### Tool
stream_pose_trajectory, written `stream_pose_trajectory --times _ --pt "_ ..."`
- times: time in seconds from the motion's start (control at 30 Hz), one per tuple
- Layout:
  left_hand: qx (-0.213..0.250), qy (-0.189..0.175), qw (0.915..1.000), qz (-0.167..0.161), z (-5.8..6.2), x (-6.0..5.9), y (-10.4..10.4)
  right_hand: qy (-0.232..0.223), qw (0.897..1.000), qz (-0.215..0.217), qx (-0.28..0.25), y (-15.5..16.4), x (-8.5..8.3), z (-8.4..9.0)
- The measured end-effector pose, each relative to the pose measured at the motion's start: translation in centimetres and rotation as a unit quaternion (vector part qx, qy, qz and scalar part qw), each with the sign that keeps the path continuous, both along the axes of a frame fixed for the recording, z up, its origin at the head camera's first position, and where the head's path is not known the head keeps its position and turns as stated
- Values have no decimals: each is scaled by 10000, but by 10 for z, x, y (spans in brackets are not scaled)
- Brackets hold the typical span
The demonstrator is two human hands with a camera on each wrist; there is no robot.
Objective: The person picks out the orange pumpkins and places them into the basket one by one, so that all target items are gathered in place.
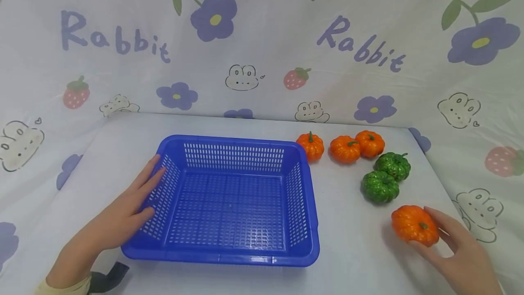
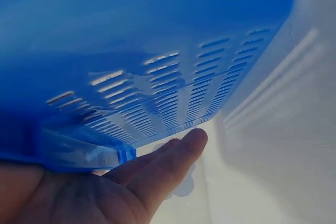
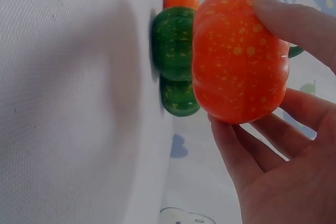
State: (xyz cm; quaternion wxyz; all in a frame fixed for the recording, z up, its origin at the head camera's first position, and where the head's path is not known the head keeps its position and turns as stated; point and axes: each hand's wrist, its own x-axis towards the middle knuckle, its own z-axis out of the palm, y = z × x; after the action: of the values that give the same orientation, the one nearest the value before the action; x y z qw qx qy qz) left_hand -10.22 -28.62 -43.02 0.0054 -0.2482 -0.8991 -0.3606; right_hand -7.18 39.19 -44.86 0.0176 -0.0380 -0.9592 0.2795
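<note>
In the head view my right hand point(image 1: 462, 249) pinches a small orange pumpkin point(image 1: 414, 226) between thumb and fingers at the right of the table. Up close, the right wrist view shows this pumpkin point(image 3: 239, 56) speckled yellow, held off the white surface with a shadow beside it. A blue plastic basket point(image 1: 221, 257) with slotted walls stands in front of me, nothing inside. My left hand point(image 1: 118, 217) rests against its left side, fingers extended along the rim. From the left wrist, these straight fingers point(image 2: 168, 169) show beside the basket's outer wall point(image 2: 157, 3).
Two green pumpkins point(image 1: 380, 187) sit together beyond the held one. Behind the basket's right corner are three more orange pumpkins point(image 1: 345, 149). A white cloth printed with flowers and rabbits point(image 1: 262, 44) hangs behind the table.
</note>
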Motion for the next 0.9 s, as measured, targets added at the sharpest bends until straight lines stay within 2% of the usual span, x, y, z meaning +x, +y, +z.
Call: stream_pose_trajectory --times 0.13,0.37,0.5,0.6,0.9 --pt "-296 -183 9993 153 4 1 0 5 10000 -16 -30 -2 1 1" --pt "-597 -398 9971 237 12 0 3 54 10000 -6 -7 -3 0 0" --pt "-850 -616 9934 457 15 0 7 98 9999 -11 21 -7 0 -1" --pt "-993 -680 9911 576 14 0 11 129 9999 -7 15 -9 -1 -1" --pt "-780 -503 9940 578 10 1 12 474 9987 165 -111 -13 -3 -2"
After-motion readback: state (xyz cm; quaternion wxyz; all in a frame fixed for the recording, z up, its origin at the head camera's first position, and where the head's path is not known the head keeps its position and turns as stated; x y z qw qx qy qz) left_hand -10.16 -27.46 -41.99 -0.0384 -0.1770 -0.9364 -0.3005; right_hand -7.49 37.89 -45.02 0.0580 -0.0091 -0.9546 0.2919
